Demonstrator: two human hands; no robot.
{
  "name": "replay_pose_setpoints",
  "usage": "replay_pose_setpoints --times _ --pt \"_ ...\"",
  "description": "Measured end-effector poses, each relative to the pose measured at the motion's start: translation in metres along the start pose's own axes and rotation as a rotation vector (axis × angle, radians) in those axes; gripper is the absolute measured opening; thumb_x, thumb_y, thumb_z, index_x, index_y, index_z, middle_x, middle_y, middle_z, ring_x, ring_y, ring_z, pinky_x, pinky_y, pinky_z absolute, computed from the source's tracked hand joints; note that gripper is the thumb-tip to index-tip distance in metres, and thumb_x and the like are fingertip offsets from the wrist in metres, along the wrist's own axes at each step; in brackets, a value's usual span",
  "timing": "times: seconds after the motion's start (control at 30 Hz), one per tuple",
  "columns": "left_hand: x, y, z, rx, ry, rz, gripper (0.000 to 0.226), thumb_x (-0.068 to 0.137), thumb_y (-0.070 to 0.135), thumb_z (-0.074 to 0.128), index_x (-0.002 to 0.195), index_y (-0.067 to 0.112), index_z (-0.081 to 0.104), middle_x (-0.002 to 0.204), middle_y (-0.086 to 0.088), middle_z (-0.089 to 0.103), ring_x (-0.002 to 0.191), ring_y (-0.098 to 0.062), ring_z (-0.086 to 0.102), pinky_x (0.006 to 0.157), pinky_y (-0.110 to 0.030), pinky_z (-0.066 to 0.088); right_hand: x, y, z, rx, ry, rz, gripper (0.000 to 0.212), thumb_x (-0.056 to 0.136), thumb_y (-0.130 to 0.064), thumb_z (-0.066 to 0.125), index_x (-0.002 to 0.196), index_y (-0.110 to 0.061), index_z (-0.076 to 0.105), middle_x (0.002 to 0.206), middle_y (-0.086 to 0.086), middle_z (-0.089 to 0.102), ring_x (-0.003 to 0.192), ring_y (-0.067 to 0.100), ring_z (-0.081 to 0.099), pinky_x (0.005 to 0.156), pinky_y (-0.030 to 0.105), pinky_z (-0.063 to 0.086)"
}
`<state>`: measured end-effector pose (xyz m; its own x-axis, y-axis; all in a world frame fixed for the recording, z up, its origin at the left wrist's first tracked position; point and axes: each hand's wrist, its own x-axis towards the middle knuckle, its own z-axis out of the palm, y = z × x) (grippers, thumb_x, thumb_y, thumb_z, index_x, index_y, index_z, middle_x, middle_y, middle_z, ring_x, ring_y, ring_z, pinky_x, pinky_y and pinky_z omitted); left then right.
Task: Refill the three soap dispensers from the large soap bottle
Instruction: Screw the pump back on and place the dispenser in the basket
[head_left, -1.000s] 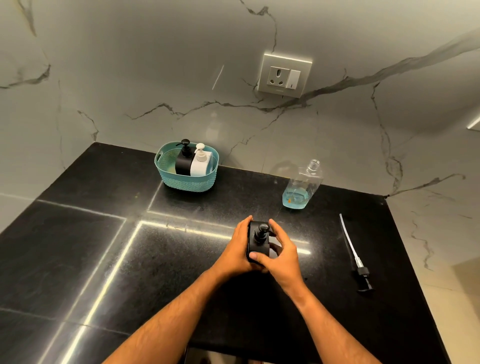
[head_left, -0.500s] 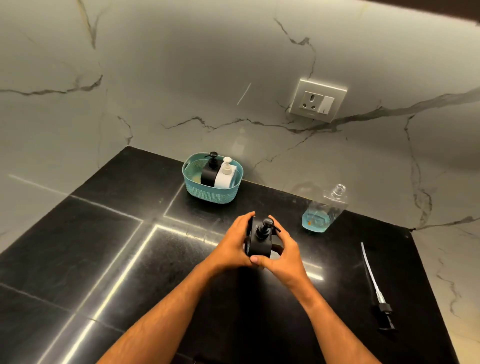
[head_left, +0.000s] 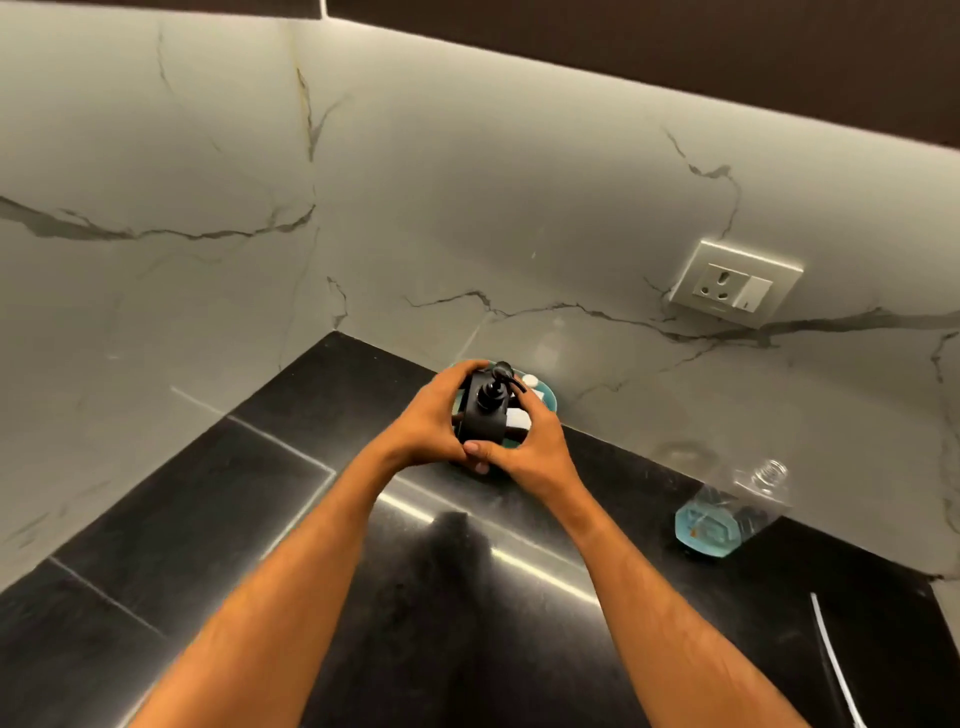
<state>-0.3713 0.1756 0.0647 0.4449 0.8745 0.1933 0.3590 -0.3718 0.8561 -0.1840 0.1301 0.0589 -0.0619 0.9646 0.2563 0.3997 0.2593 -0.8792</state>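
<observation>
A black soap dispenser (head_left: 484, 415) with its pump on top is held in the air between both hands, in front of the teal basket (head_left: 549, 396). My left hand (head_left: 427, 421) grips its left side and my right hand (head_left: 524, 446) grips its right side and bottom. The hands and the dispenser hide most of the basket; a white dispenser (head_left: 522, 415) shows partly inside it. The large clear soap bottle (head_left: 727, 512), uncapped, with a little blue soap at the bottom, stands to the right near the wall.
The bottle's white pump tube (head_left: 834, 660) lies on the black counter (head_left: 208, 519) at the lower right. Marble walls meet in a corner behind the basket. A wall socket (head_left: 735, 283) sits above the bottle.
Both hands have carried the black dispenser away from me and up to the basket. The view has swung left and up, so the bottle and tube now lie further right.
</observation>
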Motion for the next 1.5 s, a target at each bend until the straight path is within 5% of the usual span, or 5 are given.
replay_pose_setpoints --times 0.4,0.63,1.03,1.27,1.5 --pt "0.084 -0.025 -0.069 0.058 -0.101 -0.094 0.124 0.043 0.015 0.107 0.146 0.024 0.04 0.143 0.003 0.051 0.136 -0.015 0.048 0.11 -0.026 0.043 0.121 0.001 0.003 -0.377 -0.134 -0.063 0.122 0.043 -0.058 0.091 0.151 -0.022 0.046 0.119 -0.024 0.039 0.129 0.016 0.031 0.114 0.048 0.038" --pt "0.125 -0.048 -0.064 0.132 -0.164 -0.111 0.132 0.042 0.022 0.108 0.151 0.016 0.035 0.147 -0.001 0.047 0.138 -0.02 0.046 0.118 -0.037 0.041 0.153 0.018 -0.002 -0.562 -0.126 -0.037 0.11 0.046 -0.061 0.09 0.144 -0.031 0.047 0.127 -0.007 0.038 0.132 0.018 0.031 0.109 0.037 0.034" --pt "0.144 -0.089 -0.034 0.306 -0.359 -0.205 0.096 0.056 0.005 0.09 0.138 0.015 0.041 0.126 -0.004 0.05 0.118 -0.025 0.055 0.097 -0.039 0.055 0.151 0.056 0.011 -0.845 -0.227 0.008 0.09 0.042 -0.078 0.075 0.109 -0.024 0.051 0.11 -0.01 0.052 0.132 0.022 0.034 0.109 0.044 0.034" --pt "0.148 -0.098 -0.024 0.567 -0.36 -0.179 0.083 0.058 0.025 0.095 0.126 0.027 0.048 0.117 0.007 0.051 0.117 -0.019 0.037 0.097 -0.042 0.036 0.151 0.054 0.016 -1.016 -0.339 0.017 0.086 0.053 -0.078 0.076 0.115 -0.021 0.057 0.112 -0.008 0.064 0.141 0.027 0.032 0.11 0.052 0.028" --pt "0.143 -0.103 -0.018 0.629 -0.362 -0.185 0.097 0.061 0.032 0.098 0.143 0.024 0.046 0.137 0.006 0.051 0.129 -0.02 0.035 0.106 -0.045 0.033 0.155 0.058 0.015 -1.042 -0.36 0.059 0.053 0.062 -0.066 0.075 0.099 -0.031 0.064 0.092 -0.009 0.065 0.11 0.019 0.049 0.089 0.045 0.037"
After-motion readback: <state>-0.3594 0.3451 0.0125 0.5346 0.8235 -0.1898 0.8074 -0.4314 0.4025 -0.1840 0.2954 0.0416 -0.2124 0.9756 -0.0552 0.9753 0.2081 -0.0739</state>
